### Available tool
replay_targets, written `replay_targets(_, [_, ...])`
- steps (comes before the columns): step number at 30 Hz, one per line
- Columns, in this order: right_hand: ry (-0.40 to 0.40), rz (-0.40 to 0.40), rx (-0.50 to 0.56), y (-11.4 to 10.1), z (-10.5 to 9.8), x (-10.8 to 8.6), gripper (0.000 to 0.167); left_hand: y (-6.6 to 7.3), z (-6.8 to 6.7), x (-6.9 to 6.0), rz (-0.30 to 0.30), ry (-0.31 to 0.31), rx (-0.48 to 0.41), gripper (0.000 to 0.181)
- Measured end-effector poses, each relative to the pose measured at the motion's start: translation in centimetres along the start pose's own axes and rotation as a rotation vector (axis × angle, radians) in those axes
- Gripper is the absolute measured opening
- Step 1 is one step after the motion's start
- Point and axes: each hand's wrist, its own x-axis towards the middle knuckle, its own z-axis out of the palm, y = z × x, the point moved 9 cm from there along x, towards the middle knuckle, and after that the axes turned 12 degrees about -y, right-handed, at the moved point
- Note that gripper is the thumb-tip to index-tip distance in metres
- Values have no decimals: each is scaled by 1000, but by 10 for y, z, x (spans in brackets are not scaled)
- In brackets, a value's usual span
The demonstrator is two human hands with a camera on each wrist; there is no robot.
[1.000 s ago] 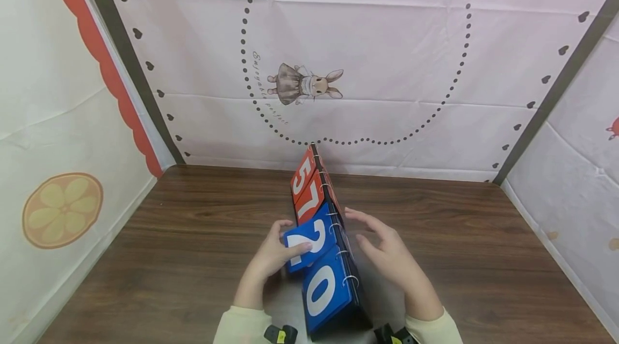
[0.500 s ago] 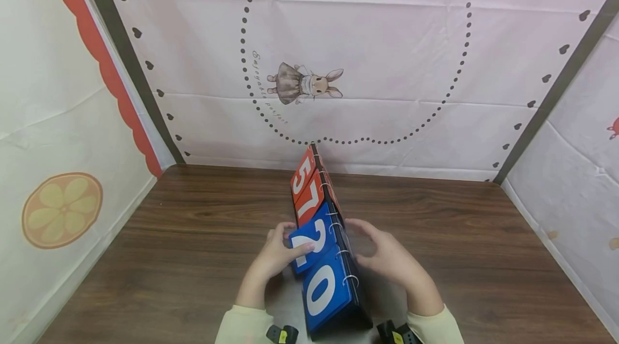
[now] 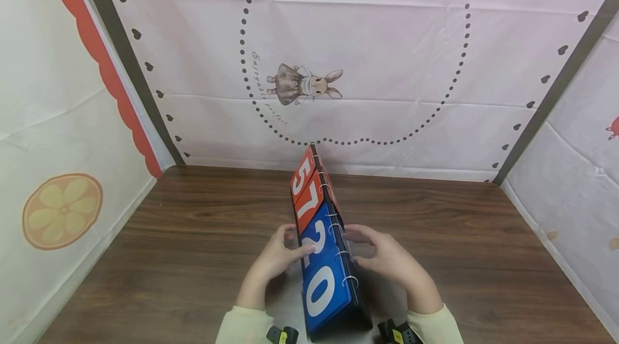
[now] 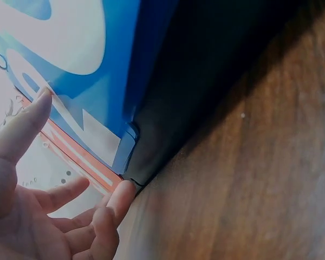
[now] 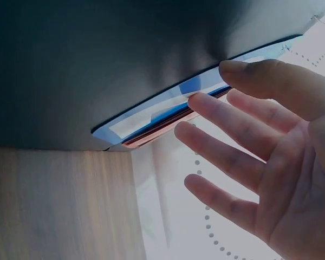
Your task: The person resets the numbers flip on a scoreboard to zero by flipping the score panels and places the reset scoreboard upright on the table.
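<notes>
A tabletop flip scoreboard (image 3: pixel 358 301) stands like a tent on the table, its ring-bound top ridge running away from me. On its left face are two red cards at the far end and two blue cards nearer. The blue card with a 2 (image 3: pixel 316 226) lies against the board, beside the blue 0 card (image 3: pixel 321 291). My left hand (image 3: pixel 272 253) rests its thumb on the 2 card, other fingers loosely bent by the board's lower edge. On the opposite side, my right hand (image 3: pixel 390 255) has fingers spread near the back cards (image 5: pixel 162 116); thumb contact is unclear.
The brown wooden table (image 3: pixel 464 247) extends to both sides of the scoreboard. A pale printed cloth wall (image 3: pixel 387 64) rises behind it, close to the scoreboard's far end. Other cloth walls stand at left and right.
The 2 card, earlier lifted and tilted out to the left, has come down flat against the board under my left hand. My right hand has lowered slightly and its fingers have drawn closer to the board.
</notes>
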Motion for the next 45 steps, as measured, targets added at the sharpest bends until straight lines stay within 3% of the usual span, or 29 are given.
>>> replay_targets(12, [18, 19, -50, 0, -1, 0, 49, 1, 1, -1, 10, -13, 2, 91])
replay_targets(15, [75, 57, -68, 1, -5, -1, 42, 1, 2, -2, 16, -20, -1, 89])
replay_targets(19, [219, 88, -105, 1, -18, -5, 29, 8, 0, -4, 62, -18, -25, 86])
replay_targets(22, [353, 12, -172, -7, -31, -11, 26, 28, -9, -12, 193, 46, -45, 71])
replay_targets(25, [472, -111, -261, -17, -43, -18, 25, 61, -17, -29, 428, 109, -40, 46])
replay_targets(27, [548, -177, -301, -22, -49, -23, 29, 79, -15, -40, 564, 85, -22, 35])
replay_targets(29, [625, -221, -309, -24, -54, -28, 40, 89, -8, -46, 642, 26, 9, 31])
replay_targets(32, [735, -273, -270, -28, -60, -38, 66, 96, 3, -48, 676, -62, 62, 31])
replay_targets(35, [810, -299, -144, -28, -65, -46, 87, 100, 11, -48, 711, -98, 111, 33])
replay_targets(39, [793, -275, 128, -23, -67, -48, 98, 105, 15, -50, 745, -81, 176, 35])
replay_targets(42, [690, -211, 274, -21, -59, -43, 77, 107, 14, -51, 737, -62, 205, 36])
replay_targets(45, [580, -164, 316, -23, -50, -39, 42, 106, 14, -51, 719, -58, 213, 36])
